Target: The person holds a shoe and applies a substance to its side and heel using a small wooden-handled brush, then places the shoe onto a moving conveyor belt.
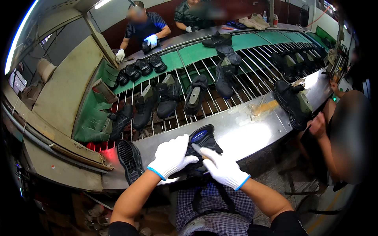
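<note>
A black shoe (204,138) with a blue patch on its sole lies sole-up at the near edge of the metal ledge, in front of my body. My left hand (170,156), in a white knitted glove with a blue cuff, grips the shoe from its left side, fingers together. In the same kind of glove, my right hand (225,168) is closed around a small hand tool with a grey, rounded blade (196,148). The blade points at the sole; whether it touches cannot be told. Part of the shoe is hidden under both hands.
Beside my left forearm a black sole (130,160) leans on the metal ledge (240,135). Several black shoes stand on the roller conveyor (179,125) beyond. Another black shoe (292,103) sits at the right, near a co-worker's hand (318,125). Two people work across the line.
</note>
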{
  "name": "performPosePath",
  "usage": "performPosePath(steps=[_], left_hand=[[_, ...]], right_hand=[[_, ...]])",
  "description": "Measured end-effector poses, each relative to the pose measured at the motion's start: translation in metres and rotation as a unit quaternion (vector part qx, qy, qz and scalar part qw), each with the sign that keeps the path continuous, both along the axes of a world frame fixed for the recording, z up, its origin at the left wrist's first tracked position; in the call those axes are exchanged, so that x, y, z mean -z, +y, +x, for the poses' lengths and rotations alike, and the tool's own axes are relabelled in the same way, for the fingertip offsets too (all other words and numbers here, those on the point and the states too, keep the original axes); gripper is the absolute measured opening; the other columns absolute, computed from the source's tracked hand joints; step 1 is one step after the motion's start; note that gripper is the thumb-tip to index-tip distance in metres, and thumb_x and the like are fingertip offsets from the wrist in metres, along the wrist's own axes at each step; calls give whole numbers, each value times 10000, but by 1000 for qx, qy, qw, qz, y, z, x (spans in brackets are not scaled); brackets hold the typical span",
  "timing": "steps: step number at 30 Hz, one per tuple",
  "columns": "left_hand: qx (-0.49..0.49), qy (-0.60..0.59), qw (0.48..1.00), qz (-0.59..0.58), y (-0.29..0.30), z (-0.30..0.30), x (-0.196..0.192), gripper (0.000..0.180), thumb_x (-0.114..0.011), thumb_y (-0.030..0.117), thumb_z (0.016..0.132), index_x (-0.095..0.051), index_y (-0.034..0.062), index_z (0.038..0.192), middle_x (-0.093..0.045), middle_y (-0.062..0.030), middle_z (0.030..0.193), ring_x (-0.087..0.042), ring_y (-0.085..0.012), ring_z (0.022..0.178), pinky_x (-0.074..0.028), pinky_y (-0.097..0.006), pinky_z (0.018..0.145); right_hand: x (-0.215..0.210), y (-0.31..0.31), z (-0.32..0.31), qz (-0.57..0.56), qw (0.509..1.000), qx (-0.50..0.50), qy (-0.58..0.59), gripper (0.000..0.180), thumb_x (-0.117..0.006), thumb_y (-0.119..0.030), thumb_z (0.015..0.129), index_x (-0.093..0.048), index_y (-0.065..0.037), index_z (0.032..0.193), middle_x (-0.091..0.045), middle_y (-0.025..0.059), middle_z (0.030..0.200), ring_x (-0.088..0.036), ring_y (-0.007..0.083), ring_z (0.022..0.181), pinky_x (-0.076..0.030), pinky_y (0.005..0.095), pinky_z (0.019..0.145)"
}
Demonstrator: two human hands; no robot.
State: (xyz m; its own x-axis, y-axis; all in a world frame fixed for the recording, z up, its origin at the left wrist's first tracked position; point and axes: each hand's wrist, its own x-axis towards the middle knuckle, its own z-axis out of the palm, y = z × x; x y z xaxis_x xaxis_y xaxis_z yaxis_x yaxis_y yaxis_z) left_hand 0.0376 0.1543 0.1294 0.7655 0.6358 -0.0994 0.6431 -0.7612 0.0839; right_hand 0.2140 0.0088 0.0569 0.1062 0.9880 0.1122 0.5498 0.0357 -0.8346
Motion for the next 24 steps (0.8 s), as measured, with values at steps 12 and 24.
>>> performPosePath(steps=[12,24], left_hand=[[91,-169,981,10,-90,-50,-4,518,-885,219,694,-690,13,1126,-649,-167,1055,-617,-357,1000,-508,-477,858],[36,-341,874,346,-91,-44,91,600,-790,228,704,-722,119,1290,-633,-103,1273,-644,-303,1097,-538,-471,968]], right_hand=[[2,13,83,-3,950,114,-292,522,-756,-302,933,-660,-134,1418,-656,197,1330,-675,406,1130,-553,488,966],[59,49,46,37,992,1,-117,314,-464,-185,1095,-685,3,1215,-695,240,1147,-670,397,1122,-512,468,1026]])
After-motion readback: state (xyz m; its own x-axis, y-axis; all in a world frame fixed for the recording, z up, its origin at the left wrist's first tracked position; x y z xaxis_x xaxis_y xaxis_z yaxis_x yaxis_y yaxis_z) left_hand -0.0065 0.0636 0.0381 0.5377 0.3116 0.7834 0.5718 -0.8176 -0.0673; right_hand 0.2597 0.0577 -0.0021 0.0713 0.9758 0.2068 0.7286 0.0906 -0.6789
